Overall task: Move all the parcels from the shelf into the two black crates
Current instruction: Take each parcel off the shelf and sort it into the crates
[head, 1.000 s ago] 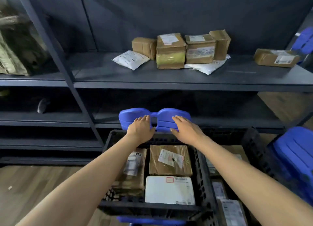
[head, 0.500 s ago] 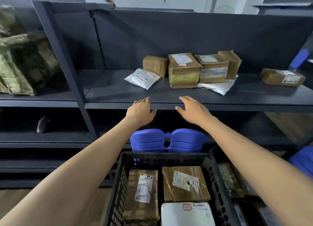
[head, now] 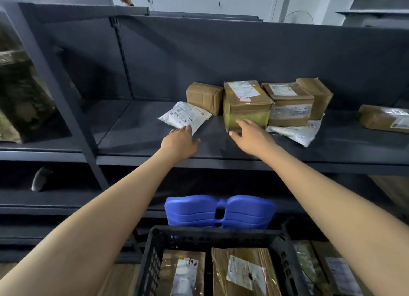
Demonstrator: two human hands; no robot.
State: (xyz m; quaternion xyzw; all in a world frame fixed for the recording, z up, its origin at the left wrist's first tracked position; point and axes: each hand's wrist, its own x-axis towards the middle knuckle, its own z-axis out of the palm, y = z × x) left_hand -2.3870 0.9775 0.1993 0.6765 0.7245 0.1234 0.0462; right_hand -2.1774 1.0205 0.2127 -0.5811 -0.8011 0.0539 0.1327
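Observation:
On the dark shelf (head: 141, 138) lie a white mailer bag (head: 184, 116), several brown boxes and a second white bag (head: 296, 132) under them. My left hand (head: 180, 141) is open, its fingertips touching the near edge of the white mailer bag. Open too, my right hand (head: 250, 135) has its fingers against the front of the yellow-taped box (head: 245, 103). Another brown parcel (head: 385, 118) lies far right. Below, a black crate (head: 217, 234) holds parcels; a second crate (head: 290, 269) to its right is partly hidden by my right arm.
A blue plastic piece (head: 219, 211) stands behind the crate, in front of the lower shelves. A slanted shelf upright (head: 73, 109) divides the bay from a left bay holding a wrapped bundle (head: 20, 91). A dark object (head: 41, 177) lies on a lower left shelf.
Both hands rose from the blue piece to the shelf and reached forward onto it; the left now touches the white mailer, the right the yellow-taped box. The view tilted upward.

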